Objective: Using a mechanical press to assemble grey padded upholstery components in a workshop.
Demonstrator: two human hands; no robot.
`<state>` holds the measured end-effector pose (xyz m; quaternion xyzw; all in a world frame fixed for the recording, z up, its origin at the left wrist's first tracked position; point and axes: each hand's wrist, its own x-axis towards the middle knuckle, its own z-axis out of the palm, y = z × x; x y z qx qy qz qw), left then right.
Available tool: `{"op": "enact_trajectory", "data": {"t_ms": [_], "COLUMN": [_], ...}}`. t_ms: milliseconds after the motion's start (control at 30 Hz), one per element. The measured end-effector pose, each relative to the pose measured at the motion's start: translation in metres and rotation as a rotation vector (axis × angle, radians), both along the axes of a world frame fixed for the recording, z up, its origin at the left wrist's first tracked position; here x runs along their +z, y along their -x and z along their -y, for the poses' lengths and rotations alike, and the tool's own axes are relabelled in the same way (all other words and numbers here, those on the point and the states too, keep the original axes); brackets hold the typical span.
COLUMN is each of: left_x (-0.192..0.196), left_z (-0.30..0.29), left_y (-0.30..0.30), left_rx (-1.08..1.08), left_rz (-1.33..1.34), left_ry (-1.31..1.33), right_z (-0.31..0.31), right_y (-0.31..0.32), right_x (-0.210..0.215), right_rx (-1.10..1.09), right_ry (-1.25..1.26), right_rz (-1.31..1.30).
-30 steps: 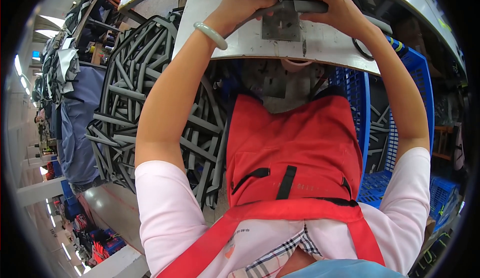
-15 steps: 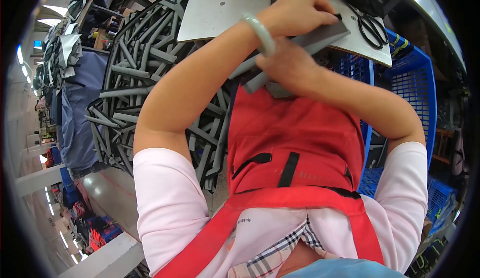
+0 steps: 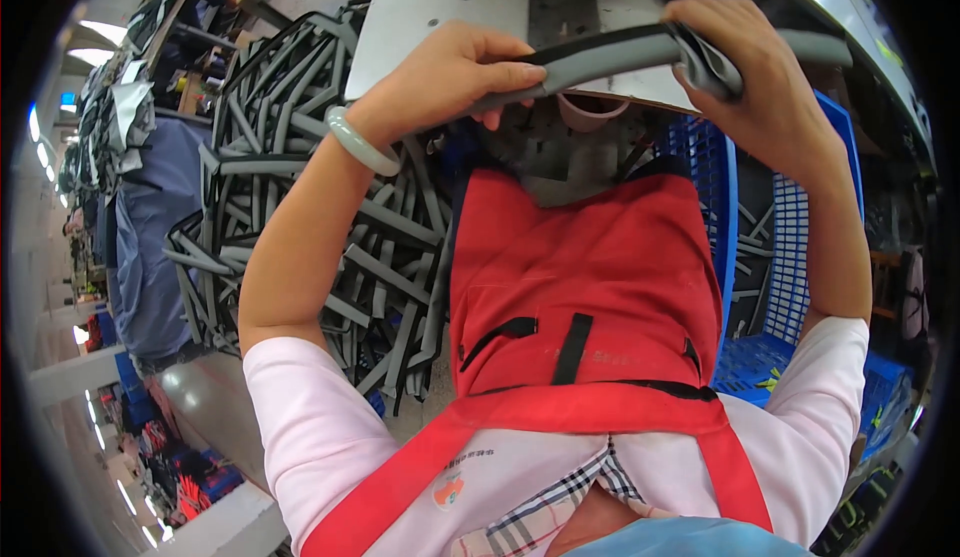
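A long grey foam strip with a black fabric edge (image 3: pixel 620 60) is stretched between my hands, above the near edge of the white worktable (image 3: pixel 400 42). My left hand (image 3: pixel 450 75), below a pale bangle (image 3: pixel 362 143), pinches the strip with thumb and fingers. Farther right, my right hand (image 3: pixel 760 82) is wrapped round it where the material folds into a loop. A grey end sticks out to the right beyond that hand. The right fingertips are partly hidden by the folded material.
Many similar grey strips (image 3: pixel 390 222) lie heaped at my left. A blue plastic crate (image 3: pixel 728 217) stands at my right with strips inside. A dark plate (image 3: pixel 562 17) and small black scraps are on the table. A pale bowl (image 3: pixel 593 114) shows beneath its edge.
My hands were close together with my arms crossing; they are now spread apart along the strip. The left hand moved left and nearer, the right hand moved right and farther.
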<state>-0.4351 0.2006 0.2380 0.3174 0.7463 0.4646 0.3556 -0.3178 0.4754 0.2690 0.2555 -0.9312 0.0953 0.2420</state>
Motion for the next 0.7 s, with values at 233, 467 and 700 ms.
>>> {"op": "enact_trajectory", "data": {"t_ms": [233,467,700], "left_x": [-0.006,-0.022,-0.028], "left_z": [-0.019,-0.048,-0.062], "left_y": [0.007,0.027,0.059], "left_rx": [0.012,0.115,0.218], "left_rz": [-0.088,-0.382,-0.31], "left_ry": [-0.004,-0.048,-0.052], "right_z": [-0.007,-0.037,-0.042], "right_y": [0.001,0.037,0.064], "right_x": [-0.026,-0.043,-0.041], "right_rx": [-0.123,-0.281,-0.299], "right_ry": [-0.026,0.125,0.179], "right_rz": [0.114,0.289,0.381]}}
